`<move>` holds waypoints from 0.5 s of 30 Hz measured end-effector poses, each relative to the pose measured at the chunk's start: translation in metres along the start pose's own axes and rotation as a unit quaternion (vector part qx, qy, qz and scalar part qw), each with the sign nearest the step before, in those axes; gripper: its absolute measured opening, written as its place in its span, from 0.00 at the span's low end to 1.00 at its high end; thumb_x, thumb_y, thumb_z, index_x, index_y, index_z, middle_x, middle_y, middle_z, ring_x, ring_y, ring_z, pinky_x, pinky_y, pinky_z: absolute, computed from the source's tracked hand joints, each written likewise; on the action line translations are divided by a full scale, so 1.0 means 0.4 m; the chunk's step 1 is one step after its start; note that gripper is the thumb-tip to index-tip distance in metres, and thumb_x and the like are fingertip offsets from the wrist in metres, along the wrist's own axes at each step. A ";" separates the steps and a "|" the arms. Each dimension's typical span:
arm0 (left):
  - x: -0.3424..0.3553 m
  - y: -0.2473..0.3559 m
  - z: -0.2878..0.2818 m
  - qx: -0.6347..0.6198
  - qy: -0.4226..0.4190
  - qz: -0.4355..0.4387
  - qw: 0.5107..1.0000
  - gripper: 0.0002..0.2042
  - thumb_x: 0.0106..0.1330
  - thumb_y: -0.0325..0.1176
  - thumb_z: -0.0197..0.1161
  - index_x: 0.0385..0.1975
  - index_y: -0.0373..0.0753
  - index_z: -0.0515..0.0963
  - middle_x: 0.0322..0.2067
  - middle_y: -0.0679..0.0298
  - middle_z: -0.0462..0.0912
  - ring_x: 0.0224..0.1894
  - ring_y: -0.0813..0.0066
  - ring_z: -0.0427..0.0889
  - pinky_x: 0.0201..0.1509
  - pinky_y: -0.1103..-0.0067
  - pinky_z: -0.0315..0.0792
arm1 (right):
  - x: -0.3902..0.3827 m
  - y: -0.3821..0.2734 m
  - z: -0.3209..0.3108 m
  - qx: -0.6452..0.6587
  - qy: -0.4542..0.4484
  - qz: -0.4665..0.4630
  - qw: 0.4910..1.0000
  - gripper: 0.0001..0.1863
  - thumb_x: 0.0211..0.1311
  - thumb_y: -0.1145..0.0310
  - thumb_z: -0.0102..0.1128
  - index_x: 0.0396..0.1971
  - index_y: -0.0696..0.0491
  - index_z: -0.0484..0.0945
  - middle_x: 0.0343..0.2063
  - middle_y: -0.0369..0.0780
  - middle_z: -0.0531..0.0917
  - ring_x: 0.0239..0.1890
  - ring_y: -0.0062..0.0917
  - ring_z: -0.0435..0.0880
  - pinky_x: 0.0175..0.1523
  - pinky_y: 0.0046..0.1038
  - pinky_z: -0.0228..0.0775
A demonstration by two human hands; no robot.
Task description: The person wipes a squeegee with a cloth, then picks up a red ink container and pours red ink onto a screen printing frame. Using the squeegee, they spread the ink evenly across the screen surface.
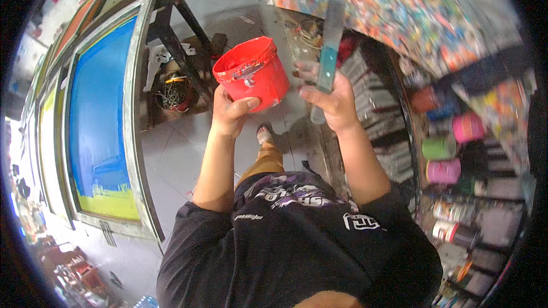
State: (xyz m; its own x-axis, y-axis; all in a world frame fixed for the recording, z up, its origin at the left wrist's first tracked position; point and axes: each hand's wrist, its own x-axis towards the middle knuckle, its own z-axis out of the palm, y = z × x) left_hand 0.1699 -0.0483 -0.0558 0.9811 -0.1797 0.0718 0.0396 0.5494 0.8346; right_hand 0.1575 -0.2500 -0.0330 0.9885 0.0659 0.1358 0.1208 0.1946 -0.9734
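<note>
My left hand (pixel 229 113) holds a small red bucket (pixel 264 82) from below and the side, with its thumb across the lower wall. The bucket is tilted, and thick red paint or ink is smeared along its rim; its bottom inside is hidden. In my right hand (pixel 337 98) is a long flat metal spatula (pixel 336 5) with a teal section at the grip. Its blade points up and away, to the right of the bucket and apart from it. The thumb and fingers close round the grip.
Framed screens (pixel 103 114), one with a blue and yellow-green panel, lean at the left. A paint-spattered tabletop (pixel 399 14) stands at the far right. Below it, shelves hold a green tub (pixel 439 148), pink tubs (pixel 443 171) and bottles (pixel 451 231). A basket-like container (pixel 176 94) sits under the dark stand.
</note>
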 end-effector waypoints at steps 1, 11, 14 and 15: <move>0.043 0.009 -0.023 0.016 0.011 0.018 1.000 0.30 0.37 0.29 0.68 0.47 0.32 0.69 0.40 0.62 0.78 0.42 0.72 0.77 0.50 0.75 0.70 | 0.073 0.011 0.016 0.029 -0.036 -0.003 0.999 0.24 0.42 0.74 0.68 0.42 0.58 0.68 0.43 0.41 0.76 0.47 0.24 0.74 0.49 0.27 0.68; 0.455 0.075 -0.152 0.120 0.057 -0.008 0.991 0.35 0.34 0.28 0.71 0.49 0.34 0.68 0.44 0.62 0.75 0.46 0.73 0.75 0.53 0.75 0.68 | 0.592 0.100 0.080 0.082 -0.163 0.062 0.981 0.37 0.31 0.75 0.76 0.47 0.60 0.68 0.43 0.41 0.78 0.44 0.24 0.76 0.52 0.29 0.68; 0.594 0.069 -0.184 0.158 0.058 0.000 0.986 0.37 0.32 0.29 0.72 0.51 0.34 0.67 0.47 0.61 0.72 0.49 0.72 0.72 0.54 0.75 0.67 | 0.731 0.132 0.066 0.068 -0.158 0.028 0.985 0.37 0.30 0.74 0.77 0.47 0.60 0.69 0.42 0.40 0.78 0.44 0.24 0.76 0.53 0.29 0.67; 0.645 0.059 -0.200 0.170 0.055 0.002 0.984 0.37 0.32 0.29 0.73 0.50 0.34 0.67 0.48 0.61 0.72 0.49 0.72 0.72 0.54 0.75 0.67 | 0.777 0.145 0.053 0.056 -0.156 0.015 0.986 0.37 0.30 0.73 0.77 0.47 0.60 0.69 0.42 0.39 0.78 0.44 0.24 0.76 0.53 0.29 0.67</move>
State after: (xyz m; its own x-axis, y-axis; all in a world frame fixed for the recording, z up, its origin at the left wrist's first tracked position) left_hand 0.4392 -0.0164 -0.0613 0.9965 -0.0780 0.0310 -0.0113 0.2417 0.9703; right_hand 0.4699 -0.1974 -0.0434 0.9137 0.3672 0.1739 0.0636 0.2935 -0.9539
